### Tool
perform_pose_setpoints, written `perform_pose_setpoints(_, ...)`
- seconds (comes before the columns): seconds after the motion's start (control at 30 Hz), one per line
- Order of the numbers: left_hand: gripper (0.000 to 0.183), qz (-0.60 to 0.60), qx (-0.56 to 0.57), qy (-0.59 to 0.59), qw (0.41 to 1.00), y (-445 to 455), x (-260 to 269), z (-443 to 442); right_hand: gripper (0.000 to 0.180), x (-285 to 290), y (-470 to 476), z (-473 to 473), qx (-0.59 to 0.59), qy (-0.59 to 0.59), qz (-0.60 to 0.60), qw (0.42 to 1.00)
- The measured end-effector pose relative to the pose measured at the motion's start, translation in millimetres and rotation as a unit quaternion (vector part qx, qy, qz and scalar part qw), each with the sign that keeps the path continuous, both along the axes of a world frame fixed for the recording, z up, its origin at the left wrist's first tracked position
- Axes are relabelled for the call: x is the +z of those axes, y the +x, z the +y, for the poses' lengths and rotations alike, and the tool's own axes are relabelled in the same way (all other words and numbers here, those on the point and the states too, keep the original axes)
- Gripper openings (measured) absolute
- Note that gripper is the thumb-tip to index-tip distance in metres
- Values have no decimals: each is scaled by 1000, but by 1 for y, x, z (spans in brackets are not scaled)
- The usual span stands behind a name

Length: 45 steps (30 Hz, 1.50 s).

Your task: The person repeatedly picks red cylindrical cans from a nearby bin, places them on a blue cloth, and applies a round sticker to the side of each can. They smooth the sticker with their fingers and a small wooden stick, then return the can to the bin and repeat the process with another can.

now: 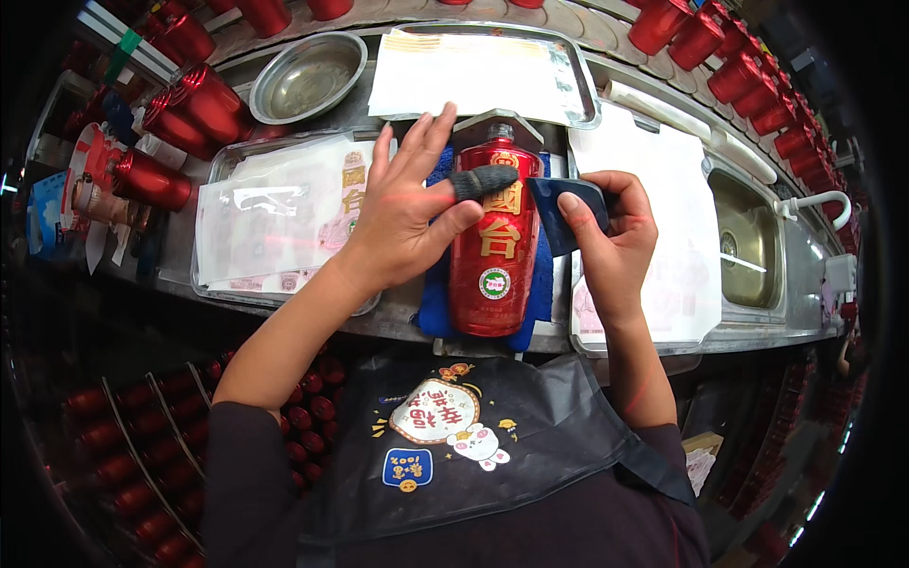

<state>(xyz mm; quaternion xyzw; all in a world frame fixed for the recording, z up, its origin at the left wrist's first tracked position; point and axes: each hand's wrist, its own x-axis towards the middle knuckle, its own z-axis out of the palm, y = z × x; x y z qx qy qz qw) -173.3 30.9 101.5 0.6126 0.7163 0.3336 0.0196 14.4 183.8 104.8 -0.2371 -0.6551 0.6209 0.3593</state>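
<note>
A red glass bottle (490,298) with gold lettering and a round green-and-white emblem lies on a blue cloth (434,312), its neck pointing away from me. My left hand (405,206) is over its left side with the fingers spread. A dark knitted cover (483,183) sleeves one finger, which rests on or just above the lettering; I cannot tell which. Between the thumb and fingers of my right hand (618,234) is a thin dark blue scraper (561,209), its edge close to the bottle's right side. A metal bracket (522,128) stands behind the neck.
Trays with printed decal sheets (277,213) and white sheets (646,234) flank the bottle. Another sheet stack (469,74) and a metal bowl (309,78) lie behind. Right is a sink (746,241) with a white faucet (817,206). Red bottles (153,177) stand left; more line the conveyor (568,21).
</note>
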Motion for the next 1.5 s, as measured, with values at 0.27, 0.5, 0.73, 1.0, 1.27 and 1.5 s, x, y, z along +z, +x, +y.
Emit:
perform_pose_setpoints(0.27, 53, -49, 2, 26, 998, -11, -5, 32, 27, 8, 15, -1, -21, 36, 10, 999)
perform_pose_setpoints(0.5, 39, -2, -17, 0, 1000, 24, -8, -14, 20, 19, -5, 9, -2, 223, 12, 975)
perform_pose_setpoints(0.73, 41, -146, -11, -15, 989, 56, -7, -62, 21, 18, -32, 1, 67, 581, 28, 811)
perform_pose_setpoints(1.0, 46, -387, 81, 86, 915, 60, -8, -56, 32, 20, 25, -36, 160, 448, 47, 878)
perform_pose_setpoints(1.27, 66, -429, 100, 55, 896, 78, 7, -6, 26, -7, 50, -47, 42, 203, -17, 978)
perform_pose_setpoints(1.5, 73, -439, 148, 31, 886, 88, 11, -3, 21, -26, 5, -15, -56, -77, -7, 995)
